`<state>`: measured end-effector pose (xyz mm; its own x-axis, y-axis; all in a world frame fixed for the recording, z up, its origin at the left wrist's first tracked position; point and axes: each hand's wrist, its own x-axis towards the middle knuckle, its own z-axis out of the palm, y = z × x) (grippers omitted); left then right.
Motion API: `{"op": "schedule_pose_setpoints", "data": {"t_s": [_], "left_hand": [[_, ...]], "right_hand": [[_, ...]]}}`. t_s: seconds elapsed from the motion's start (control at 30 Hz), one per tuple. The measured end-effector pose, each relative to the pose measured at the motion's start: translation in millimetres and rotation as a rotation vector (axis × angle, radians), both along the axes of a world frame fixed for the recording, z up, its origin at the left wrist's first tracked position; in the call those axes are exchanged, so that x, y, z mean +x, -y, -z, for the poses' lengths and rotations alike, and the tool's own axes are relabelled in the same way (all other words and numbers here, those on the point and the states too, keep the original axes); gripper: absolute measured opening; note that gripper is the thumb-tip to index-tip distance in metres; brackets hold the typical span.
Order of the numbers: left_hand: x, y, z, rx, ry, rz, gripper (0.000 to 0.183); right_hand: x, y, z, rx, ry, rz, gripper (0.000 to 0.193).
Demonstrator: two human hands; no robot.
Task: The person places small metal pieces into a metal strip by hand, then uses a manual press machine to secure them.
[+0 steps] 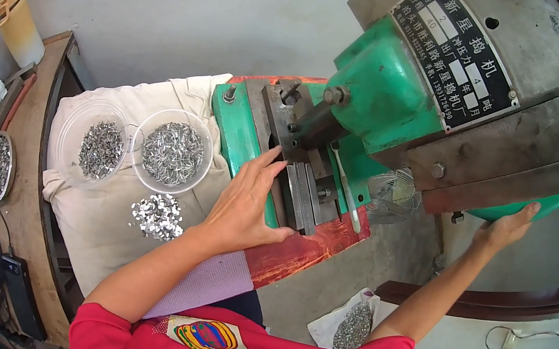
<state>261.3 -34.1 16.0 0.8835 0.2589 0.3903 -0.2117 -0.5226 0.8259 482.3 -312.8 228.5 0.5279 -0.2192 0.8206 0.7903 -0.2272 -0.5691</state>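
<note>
My left hand (246,202) lies against the dark metal die block (301,196) on the bed of a green punch press (386,89). Its thumb and fingers are spread, with the thumb at the near end of the block and the fingertips toward the far end. No loose piece shows between them. Above the block, the press's round steel ram (316,124) points down at the die. On the right, my right hand (506,229) is closed over the rim of the green wheel (483,211), partly hidden behind the press body. A thin white stick (346,188) leans beside the die.
Left of the press, a cream cloth (92,219) carries two clear bowls of small metal pieces (173,151) (101,149) and a pile of shiny flakes (158,215). A wooden table (43,161) stands farther left. A bag of metal bits (354,326) sits low on the right.
</note>
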Motion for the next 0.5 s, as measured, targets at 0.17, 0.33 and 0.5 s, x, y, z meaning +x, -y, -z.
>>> {"op": "schedule_pose_setpoints", "data": {"t_s": [0.17,0.33,0.5], "left_hand": [[4,3,0,0.072,0.015,-0.078,0.096],[23,-7,-1,0.105,0.04,-0.175,0.09],[41,-15,3,0.117,0.069,-0.224,0.089]], "right_hand": [[-7,11,-73,-0.145,-0.236,-0.036,0.044],[10,15,-102,-0.111,-0.259,0.006,0.042],[35,53,-119,-0.228,-0.24,0.173,0.029]]}}
